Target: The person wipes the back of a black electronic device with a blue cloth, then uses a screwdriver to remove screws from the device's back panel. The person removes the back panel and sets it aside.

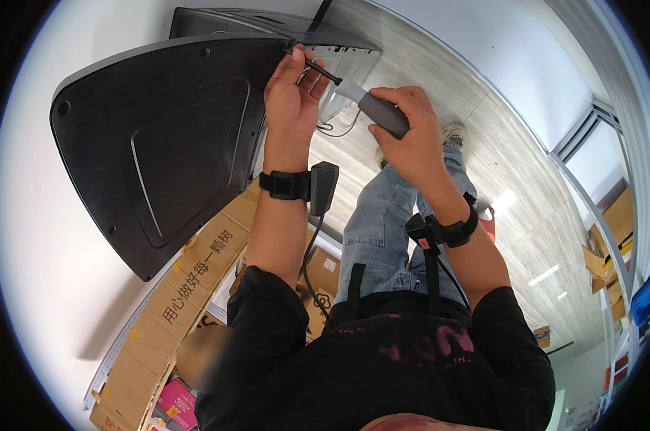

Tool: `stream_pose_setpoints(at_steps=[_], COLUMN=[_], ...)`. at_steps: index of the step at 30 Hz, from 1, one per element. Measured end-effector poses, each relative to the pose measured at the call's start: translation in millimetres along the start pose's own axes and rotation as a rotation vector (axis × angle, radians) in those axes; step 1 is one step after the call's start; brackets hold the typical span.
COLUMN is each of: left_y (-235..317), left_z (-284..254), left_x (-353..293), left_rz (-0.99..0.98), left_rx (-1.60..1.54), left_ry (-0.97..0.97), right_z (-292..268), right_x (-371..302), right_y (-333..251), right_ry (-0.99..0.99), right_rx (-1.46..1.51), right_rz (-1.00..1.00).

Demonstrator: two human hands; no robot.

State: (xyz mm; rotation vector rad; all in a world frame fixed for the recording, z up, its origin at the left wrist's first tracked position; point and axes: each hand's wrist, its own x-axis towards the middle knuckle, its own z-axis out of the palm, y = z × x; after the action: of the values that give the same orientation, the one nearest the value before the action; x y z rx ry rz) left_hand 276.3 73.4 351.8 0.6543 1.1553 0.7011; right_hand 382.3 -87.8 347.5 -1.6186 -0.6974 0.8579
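A screwdriver (pixel 368 104) is gripped in the right hand (pixel 404 133), fingers wrapped tight round the grey handle. The thin black shaft is pointed up and left, with the tip right at the top edge of the big black panel (pixel 159 144). That panel is a flat, rounded-triangle plastic cover, set against a white wall (pixel 44 287). The left hand (pixel 292 93) is pressed against the panel's edge right beside the tip, fingers curled in; whether something small is pinched there can't be told, it's hidden. A grey housing (pixel 339 50) is seen just behind the panel. Black wrist straps are worn on both arms. Cardboard boxes (pixel 188 280) are stacked below the panel, along the wall.
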Motion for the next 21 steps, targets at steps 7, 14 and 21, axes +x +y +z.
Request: stream_pose_setpoints(at_steps=[7, 14, 21], left_y=[-2, 2, -1], left_z=[2, 6, 2], left_x=[1, -1, 1], left_rz=[0.024, -0.009, 0.008], left_rx=[-0.035, -0.062, 0.039], left_ry=[-0.017, -0.010, 0.026], right_z=[-14, 0, 6], right_x=[10, 1, 0], right_y=[7, 8, 14], right_ry=[-0.257, -0.137, -0.004], right_rx=[0.815, 0.308, 0.023], right_rz=[0.569, 0.244, 0.017])
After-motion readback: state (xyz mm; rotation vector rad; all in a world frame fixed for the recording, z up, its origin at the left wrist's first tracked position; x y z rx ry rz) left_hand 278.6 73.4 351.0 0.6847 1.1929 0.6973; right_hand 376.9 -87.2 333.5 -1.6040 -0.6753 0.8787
